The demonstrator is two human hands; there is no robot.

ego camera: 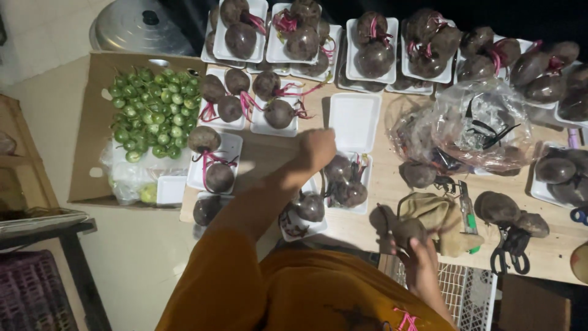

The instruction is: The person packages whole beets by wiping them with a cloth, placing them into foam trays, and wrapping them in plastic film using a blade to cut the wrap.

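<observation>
Left hand reaches forward over the table, fingers curled down and pressed together over a white foam tray holding wrapped beetroots; cannot tell whether it actually grips anything. Right hand sits low near the table's front edge, fingers pinching a single dark beetroot with thin tails hanging off it. Just beside it lies a tan cloth, with a green-handled cutter touching the cloth's right side. Black scissors lie further right, below two loose beetroots. An empty foam tray sits just beyond the left hand. Crumpled clear plastic bag to the right. More trays of beetroots with pink stems fill the far side of the table. Cardboard box at left holds small green round eggplants
</observation>
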